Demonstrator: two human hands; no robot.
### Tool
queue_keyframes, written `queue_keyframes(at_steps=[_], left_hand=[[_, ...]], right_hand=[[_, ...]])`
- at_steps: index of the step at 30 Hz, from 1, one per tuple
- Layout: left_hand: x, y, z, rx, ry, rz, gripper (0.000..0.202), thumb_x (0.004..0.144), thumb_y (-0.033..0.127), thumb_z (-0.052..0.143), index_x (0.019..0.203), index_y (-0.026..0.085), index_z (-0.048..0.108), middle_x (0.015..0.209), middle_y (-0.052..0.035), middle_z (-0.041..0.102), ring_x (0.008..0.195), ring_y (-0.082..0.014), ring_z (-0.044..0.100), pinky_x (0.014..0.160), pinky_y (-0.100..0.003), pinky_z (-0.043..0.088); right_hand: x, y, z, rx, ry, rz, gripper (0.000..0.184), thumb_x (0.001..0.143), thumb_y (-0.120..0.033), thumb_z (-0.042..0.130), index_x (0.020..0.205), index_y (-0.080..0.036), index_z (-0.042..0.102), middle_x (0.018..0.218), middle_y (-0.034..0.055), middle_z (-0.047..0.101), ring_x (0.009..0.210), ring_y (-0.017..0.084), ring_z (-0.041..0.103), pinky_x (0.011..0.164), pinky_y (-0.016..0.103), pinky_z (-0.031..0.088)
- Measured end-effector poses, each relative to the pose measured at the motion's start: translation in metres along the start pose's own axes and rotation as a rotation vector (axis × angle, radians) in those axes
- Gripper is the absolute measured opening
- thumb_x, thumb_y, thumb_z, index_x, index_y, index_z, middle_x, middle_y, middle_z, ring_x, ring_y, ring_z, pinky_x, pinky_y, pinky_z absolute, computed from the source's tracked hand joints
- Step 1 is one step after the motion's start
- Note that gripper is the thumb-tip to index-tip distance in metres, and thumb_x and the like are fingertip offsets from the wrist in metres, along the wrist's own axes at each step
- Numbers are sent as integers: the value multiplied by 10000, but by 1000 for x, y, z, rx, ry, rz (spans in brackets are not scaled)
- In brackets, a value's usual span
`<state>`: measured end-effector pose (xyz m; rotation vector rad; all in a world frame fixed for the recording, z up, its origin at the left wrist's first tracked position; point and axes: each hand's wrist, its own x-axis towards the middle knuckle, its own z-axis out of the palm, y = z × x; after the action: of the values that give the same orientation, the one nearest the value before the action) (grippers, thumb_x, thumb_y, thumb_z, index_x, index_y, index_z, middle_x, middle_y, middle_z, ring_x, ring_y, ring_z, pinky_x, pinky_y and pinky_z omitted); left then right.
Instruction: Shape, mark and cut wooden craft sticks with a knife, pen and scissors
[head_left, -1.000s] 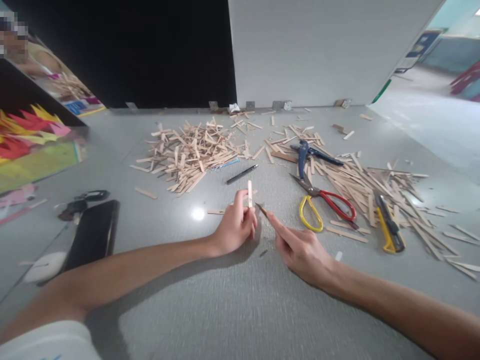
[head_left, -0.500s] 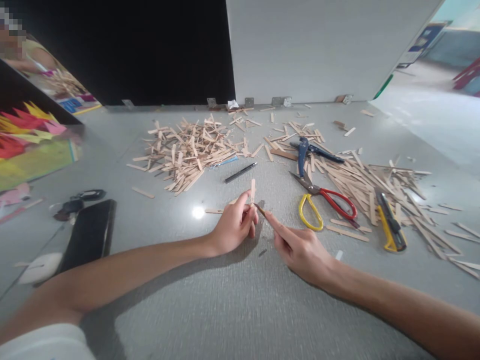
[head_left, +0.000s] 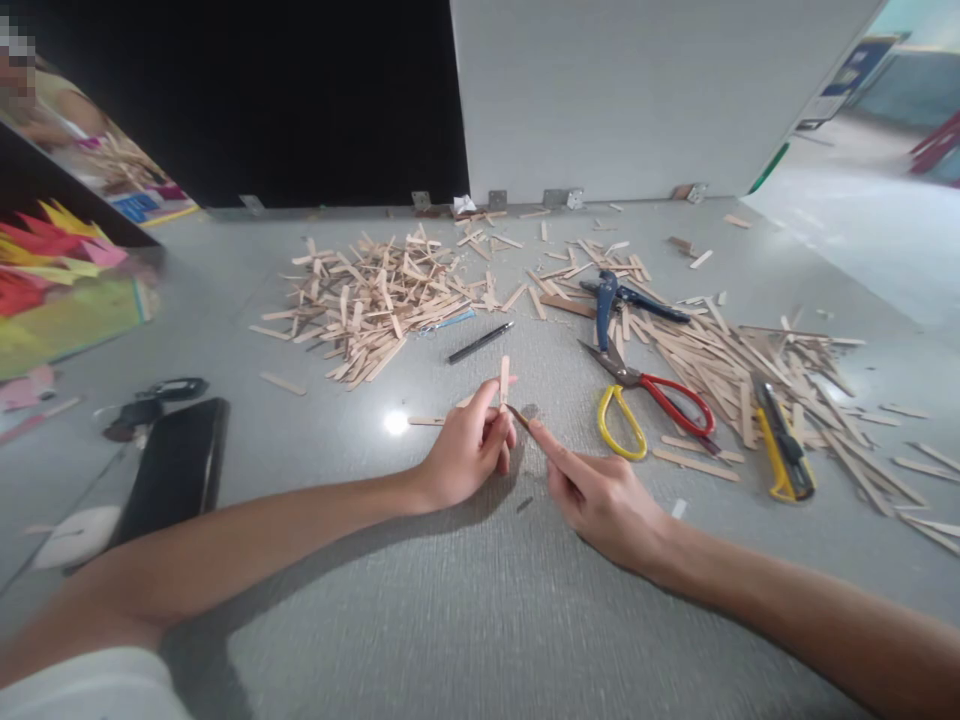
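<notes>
My left hand [head_left: 470, 442] pinches a wooden craft stick [head_left: 505, 375], which stands upright above the fingertips. My right hand [head_left: 600, 490] is closed on a thin, brownish, blade-like tool [head_left: 519, 415], its index finger stretched along the top. The tool's tip meets the lower end of the stick at the left fingertips; its rear part is hidden in the right palm. Just left of my left hand, another craft stick [head_left: 424, 421] lies flat. A black pen [head_left: 481, 342] rests beyond the hands. To the right lie scissors [head_left: 637, 380] with one yellow and one red handle.
A heap of short stick pieces [head_left: 375, 300] lies at far left, with longer sticks [head_left: 697, 345] at right. Blue-handled cutters [head_left: 606, 300] and a yellow utility knife [head_left: 782, 445] lie among them. At left are a phone [head_left: 172, 475] and a white mouse [head_left: 79, 537]. Upright panels [head_left: 637, 100] stand behind.
The hands hold nearly the same pose, with the tool still against the stick. The view has shifted very slightly.
</notes>
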<state>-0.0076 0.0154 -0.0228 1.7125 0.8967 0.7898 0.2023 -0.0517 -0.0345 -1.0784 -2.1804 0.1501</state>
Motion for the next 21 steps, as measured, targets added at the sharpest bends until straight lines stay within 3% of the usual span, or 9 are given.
queue_keyframes(at_steps=[11,16,21], left_hand=[[0,-1,0,-2,7,0,469,1110,433,498,1484,155,440,750,38,632,481,-118,638,515,-228,500],[0,-2,0,-4,-7,0,473,1111,429,492,1496,161,431,751,38,636,484,-119,637,523,-231,509],[0,-4,1,45,-7,28,481,1105,392,479,1520,154,428,726,53,622,482,-110,618,538,-231,509]], right_hand=[[-1,1,2,-6,-1,-4,619,1051,-89,412,1669,-108,423,635,-38,633,454,105,457,481,222,410],[-3,2,2,-55,-24,-38,700,1050,-79,409,1734,-131,269,657,-36,650,462,111,491,478,224,417],[-4,0,3,-179,-29,-122,756,1063,-70,409,1751,-69,95,666,-27,657,478,133,524,447,248,406]])
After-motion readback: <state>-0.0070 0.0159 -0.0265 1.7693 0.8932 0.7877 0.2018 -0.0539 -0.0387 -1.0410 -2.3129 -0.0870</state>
